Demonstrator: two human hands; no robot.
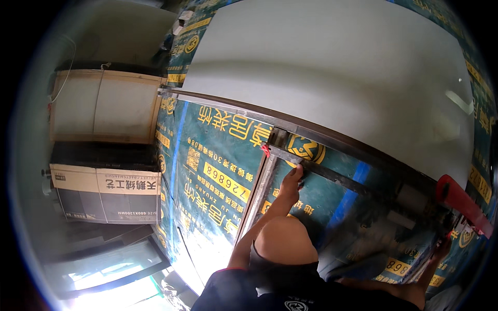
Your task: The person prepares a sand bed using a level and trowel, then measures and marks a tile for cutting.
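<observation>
A large pale grey slab lies flat at the far side. Along its near edge runs a long brown metal rail. Closer to me, a dark metal bar reaches from a bracket with a red tie toward the right. My left hand is closed at the bar's left part, its fingertips against the bar. My right hand is in shadow at the far right, just below a red handle-like piece; its fingers are too dark to read. My bent knee is between my arms.
Green printed floor sheeting with blue tape strips spreads beneath everything. At the left stand a cardboard carton and a pale boxed stack. A framed glass panel catches bright light at the lower left.
</observation>
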